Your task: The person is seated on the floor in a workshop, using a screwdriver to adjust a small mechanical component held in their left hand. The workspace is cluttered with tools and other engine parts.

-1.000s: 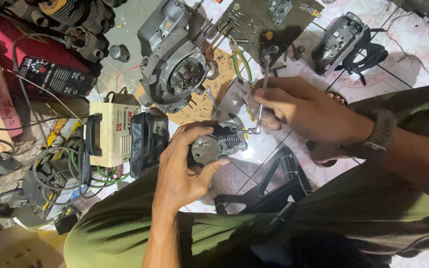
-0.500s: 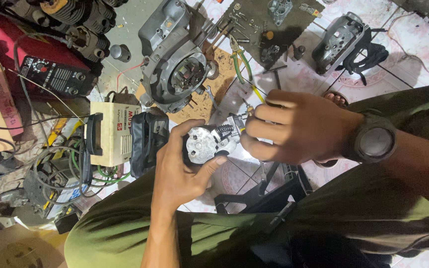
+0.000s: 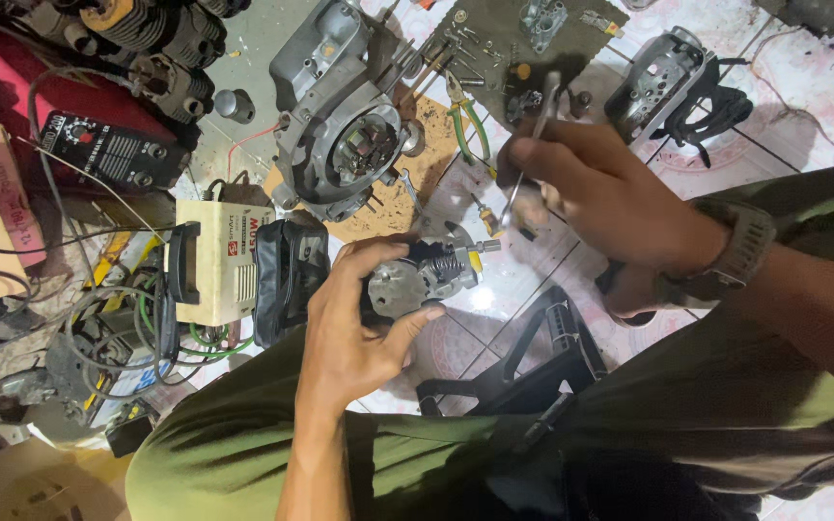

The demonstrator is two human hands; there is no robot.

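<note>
Head view, looking down on a tiled workshop floor: the left hand [image 3: 354, 333] is cupped around a small round metal assembly [image 3: 422, 280], thumb and fingers closed on its rim, held just above the person's green-clad lap. The right hand [image 3: 610, 203], watch on the wrist, pinches a thin metal tool [image 3: 528, 159] between thumb and fingers. Half a second ago that hand sat right over the assembly; it now stands lifted clear, up and to the right, the tool pointing away, so the assembly's face and spring show again. That reads as a pause in working on the part, not an end to it.

Beside the left hand lies a cream box-shaped unit [image 3: 219, 260] with a red mark on its face, a black pouch [image 3: 287, 280] touching it. A black panel with white print [image 3: 98, 154] rests on red cloth farther left. A grey engine casing [image 3: 340, 125] lies ahead, green-handled pliers [image 3: 470, 121] just beside it.
</note>
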